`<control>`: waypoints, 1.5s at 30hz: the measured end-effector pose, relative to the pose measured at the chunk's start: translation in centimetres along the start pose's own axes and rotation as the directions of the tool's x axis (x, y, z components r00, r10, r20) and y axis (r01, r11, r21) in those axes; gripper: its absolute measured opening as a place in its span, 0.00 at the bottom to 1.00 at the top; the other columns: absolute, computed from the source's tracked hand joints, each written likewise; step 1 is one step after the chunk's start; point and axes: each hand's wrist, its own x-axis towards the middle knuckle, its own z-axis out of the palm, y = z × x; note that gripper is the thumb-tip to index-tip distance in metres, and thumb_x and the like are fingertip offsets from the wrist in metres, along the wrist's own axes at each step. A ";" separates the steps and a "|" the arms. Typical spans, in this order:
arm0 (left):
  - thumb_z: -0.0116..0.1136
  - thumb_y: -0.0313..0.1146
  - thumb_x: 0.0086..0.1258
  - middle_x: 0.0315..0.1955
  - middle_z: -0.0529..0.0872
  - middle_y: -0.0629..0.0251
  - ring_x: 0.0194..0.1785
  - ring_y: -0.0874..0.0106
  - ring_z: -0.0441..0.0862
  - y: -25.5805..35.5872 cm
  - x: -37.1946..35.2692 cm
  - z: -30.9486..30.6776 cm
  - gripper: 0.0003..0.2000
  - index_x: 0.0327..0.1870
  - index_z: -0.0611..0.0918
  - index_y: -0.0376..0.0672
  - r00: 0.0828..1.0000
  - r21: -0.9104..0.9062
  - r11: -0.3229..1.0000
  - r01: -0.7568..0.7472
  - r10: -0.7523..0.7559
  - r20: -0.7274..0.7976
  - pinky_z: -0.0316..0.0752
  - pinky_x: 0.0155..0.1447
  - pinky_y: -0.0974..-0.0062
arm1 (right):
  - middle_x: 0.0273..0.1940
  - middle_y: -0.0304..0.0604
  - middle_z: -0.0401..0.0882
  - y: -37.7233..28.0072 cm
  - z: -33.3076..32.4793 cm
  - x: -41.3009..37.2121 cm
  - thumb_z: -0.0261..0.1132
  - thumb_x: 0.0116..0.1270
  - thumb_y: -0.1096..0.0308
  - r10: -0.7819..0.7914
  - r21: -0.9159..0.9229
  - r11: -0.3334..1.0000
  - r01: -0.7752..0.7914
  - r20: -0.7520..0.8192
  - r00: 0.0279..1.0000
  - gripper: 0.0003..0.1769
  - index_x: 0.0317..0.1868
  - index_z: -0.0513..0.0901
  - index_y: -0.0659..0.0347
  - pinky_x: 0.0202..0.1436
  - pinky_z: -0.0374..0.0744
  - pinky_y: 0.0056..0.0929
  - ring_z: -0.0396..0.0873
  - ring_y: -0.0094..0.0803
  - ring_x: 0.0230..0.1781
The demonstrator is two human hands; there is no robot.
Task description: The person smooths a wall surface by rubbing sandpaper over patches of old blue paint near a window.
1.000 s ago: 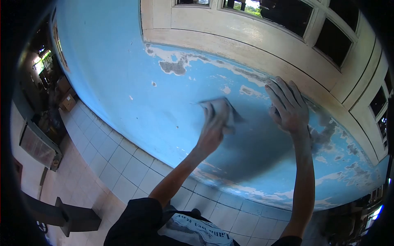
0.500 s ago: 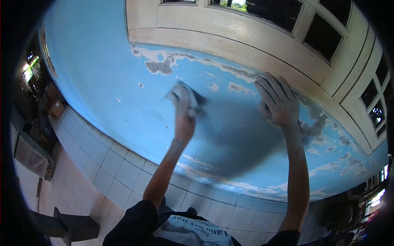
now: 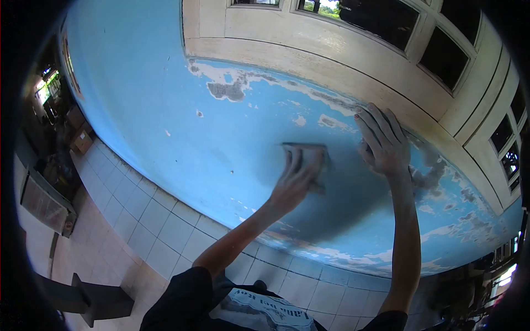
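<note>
My left hand (image 3: 296,179) presses a sheet of sandpaper (image 3: 307,149) flat against the blue wall (image 3: 149,105). Its fingers lie over the sheet, and motion blurs both a little. Higher and to the right, my right hand (image 3: 386,144) rests on the wall just under the window frame (image 3: 331,58), fingers stretched out and holding nothing. Pale dust coats its fingers. Between and below the hands the wall looks dark and shaded. Peeled patches (image 3: 227,91) of white and grey run under the frame and along the wall's lower right.
White tiles (image 3: 160,226) run along the wall's foot, with the paler floor (image 3: 105,248) beyond. A dark grey stand (image 3: 102,300) is at the lower left. Cardboard boxes (image 3: 81,140) sit at the far left. Window panes (image 3: 444,58) are set in the frame above.
My left hand has swept the sandpaper rightward and down across the wall, nearer my right hand. My right hand stays in place under the frame. The view has shifted slightly.
</note>
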 end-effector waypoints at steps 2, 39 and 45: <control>0.52 0.15 0.54 0.71 0.56 0.53 0.68 0.33 0.51 -0.2 0.3 -0.4 0.37 0.70 0.59 0.35 0.997 -0.011 0.999 0.033 -0.032 0.075 0.48 0.69 0.37 | 0.61 0.33 0.72 -0.1 -0.1 0.0 0.57 0.53 0.66 -0.004 0.001 1.000 0.004 -0.001 1.000 0.27 0.58 0.75 0.53 0.71 0.64 0.41 0.66 0.31 0.65; 0.54 0.14 0.49 0.68 0.59 0.44 0.70 0.32 0.43 -4.5 3.4 -6.3 0.42 0.71 0.54 0.35 0.981 0.027 0.992 0.122 -0.116 -0.153 0.38 0.69 0.35 | 0.63 0.35 0.71 0.1 -0.3 0.1 0.59 0.56 0.64 -0.017 -0.029 0.999 0.018 0.063 0.998 0.27 0.59 0.74 0.53 0.72 0.62 0.40 0.65 0.32 0.67; 0.50 0.16 0.57 0.67 0.59 0.41 0.71 0.35 0.44 -5.3 5.4 -6.4 0.35 0.70 0.57 0.32 0.908 -0.220 0.963 0.155 -0.227 -0.352 0.45 0.73 0.48 | 0.63 0.35 0.70 0.0 -0.3 0.1 0.60 0.56 0.64 -0.009 -0.029 1.000 0.010 0.047 0.999 0.27 0.59 0.74 0.52 0.72 0.62 0.39 0.65 0.33 0.66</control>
